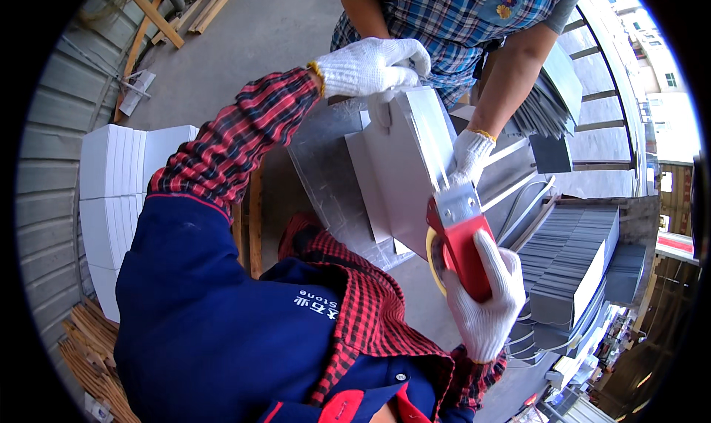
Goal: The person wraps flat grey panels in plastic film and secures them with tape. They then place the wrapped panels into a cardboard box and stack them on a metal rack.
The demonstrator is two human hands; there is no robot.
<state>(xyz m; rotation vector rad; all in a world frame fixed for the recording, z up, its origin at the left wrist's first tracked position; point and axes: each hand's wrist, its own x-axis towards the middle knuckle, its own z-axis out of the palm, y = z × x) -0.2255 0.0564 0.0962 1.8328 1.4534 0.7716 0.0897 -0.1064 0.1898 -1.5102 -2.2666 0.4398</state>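
Note:
My right hand, in a white knit glove, is closed around a red tape dispenser with a metal head and a yellowish roll. The dispenser's head meets the near right edge of a stack of pale grey-white panels. My left hand, gloved with a yellow cuff, is over the stack's far end, fingers bent and apart, with nothing visible in them. A co-worker's gloved hand rests against the stack's right side. More white glove fingers show at its left face; my left hand partly hides that arm.
The co-worker in a blue plaid apron stands opposite. Strapped grey panel stacks are at the right, white stacks at the left. A plastic-covered surface lies under the panels. Wooden strips lie lower left.

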